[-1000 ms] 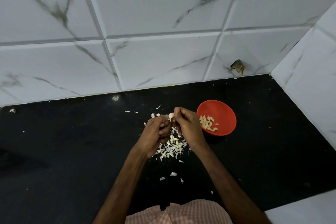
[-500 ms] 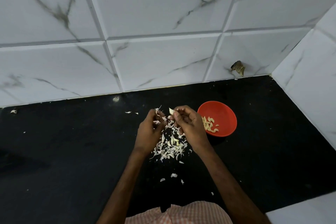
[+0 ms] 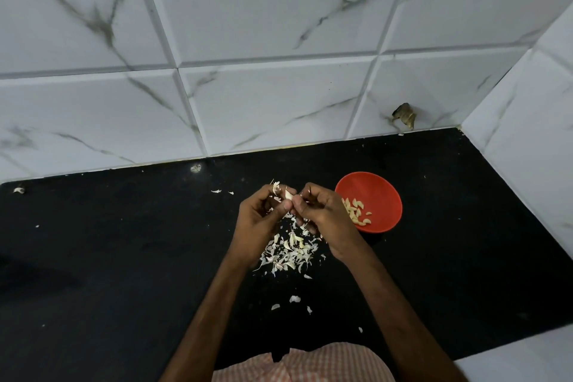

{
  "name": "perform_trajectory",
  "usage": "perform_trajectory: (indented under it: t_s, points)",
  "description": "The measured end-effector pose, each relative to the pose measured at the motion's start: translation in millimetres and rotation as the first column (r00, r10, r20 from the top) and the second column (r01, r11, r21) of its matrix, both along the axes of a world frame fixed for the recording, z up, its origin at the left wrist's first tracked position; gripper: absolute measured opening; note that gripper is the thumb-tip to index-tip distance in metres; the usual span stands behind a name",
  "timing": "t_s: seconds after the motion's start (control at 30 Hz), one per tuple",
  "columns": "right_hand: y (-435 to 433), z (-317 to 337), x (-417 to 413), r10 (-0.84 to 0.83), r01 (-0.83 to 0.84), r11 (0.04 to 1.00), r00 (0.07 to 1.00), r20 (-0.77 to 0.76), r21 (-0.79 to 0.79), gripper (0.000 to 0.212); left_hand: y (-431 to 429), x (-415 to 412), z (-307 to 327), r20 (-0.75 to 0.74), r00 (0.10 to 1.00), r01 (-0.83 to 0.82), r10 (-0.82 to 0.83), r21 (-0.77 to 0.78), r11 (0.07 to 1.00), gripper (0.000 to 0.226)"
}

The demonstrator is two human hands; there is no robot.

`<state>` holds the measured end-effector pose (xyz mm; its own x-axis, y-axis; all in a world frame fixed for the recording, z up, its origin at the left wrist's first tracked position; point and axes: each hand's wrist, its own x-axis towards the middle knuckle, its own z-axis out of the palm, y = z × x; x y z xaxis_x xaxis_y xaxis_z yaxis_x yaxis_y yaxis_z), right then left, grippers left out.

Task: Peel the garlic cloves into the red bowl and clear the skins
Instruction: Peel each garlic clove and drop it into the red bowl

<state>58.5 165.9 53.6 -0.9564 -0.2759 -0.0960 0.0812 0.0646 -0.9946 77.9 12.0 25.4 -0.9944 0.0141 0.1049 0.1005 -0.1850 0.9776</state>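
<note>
Head view | left hand and right hand both pinching one garlic clove, grip narrow, over skins | red bowl sitting just right on black worktop, peeled cloves lying inside

1. Bowl, just right of the right hand: plain red, holding pale yellow cloves.
2. Counter under both hands: plain black.
3. Skins, heaped below and between the hands: off-white with yellowish bits.
4. Wall tiles beyond the hands: white with grey veins, marble pattern.
5. Garment, nearest the viewer between the forearms: orange-and-white check.
6. Clove at the fingertips of the left hand: creamy white.
</note>
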Motion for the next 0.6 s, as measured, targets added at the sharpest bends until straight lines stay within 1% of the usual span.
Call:
perform_trajectory:
  t_s: [0.13,0.17,0.2,0.27,0.3,0.33,0.43,0.47,0.53,0.6]
  points:
    - [-2.4,4.4,1.4,0.046,-0.039,0.997,0.993,0.105,-0.071,0.035,8.9,4.6,0.4,0.093,0.993,0.053,-0.068,0.157,0.986,0.013]
    - [-2.3,4.7,1.5,0.049,-0.043,0.998,0.992,0.115,-0.051,0.035,10.3,4.6,0.7,0.109,0.990,0.064,-0.084,0.176,0.982,0.011]
    - [-2.3,4.5,1.4,0.039,-0.039,0.999,0.994,0.099,0.006,0.034,10.5,4.7,1.2,0.117,0.989,0.073,-0.094,0.178,0.981,0.011]
    - [-1.2,2.6,0.6,-0.018,0.023,0.981,0.999,-0.029,0.194,0.027,10.0,4.7,2.0,0.130,0.988,0.066,-0.083,0.129,0.989,0.013]
    - [-1.1,1.6,0.4,-0.037,0.064,0.961,0.994,-0.107,0.270,0.024,8.9,4.9,2.3,0.138,0.988,0.051,-0.064,0.096,0.994,0.016]
    - [-1.0,0.6,0.8,-0.042,0.093,0.946,0.985,-0.167,0.311,0.021,8.4,5.0,2.8,0.145,0.988,0.039,-0.050,0.074,0.996,0.019]
    - [-4.5,-0.9,4.3,-0.019,0.120,0.925,0.962,-0.272,0.360,0.011,4.5,4.8,3.8,0.136,0.991,0.013,-0.019,0.048,0.999,0.023]
    - [-5.0,-1.0,4.6,-0.019,0.140,0.917,0.950,-0.310,0.373,0.010,3.3,4.4,4.6,0.123,0.992,0.001,-0.003,0.015,1.000,0.022]
    - [-4.1,-0.1,2.6,-0.047,0.197,0.911,0.923,-0.382,0.362,0.010,0.7,4.4,6.8,0.085,0.996,-0.034,0.039,-0.059,0.998,0.018]
    - [-2.5,2.3,-0.4,-0.079,0.242,0.914,0.893,-0.443,0.327,0.008,-0.3,4.8,9.1,0.071,0.995,-0.060,0.066,-0.087,0.994,0.016]
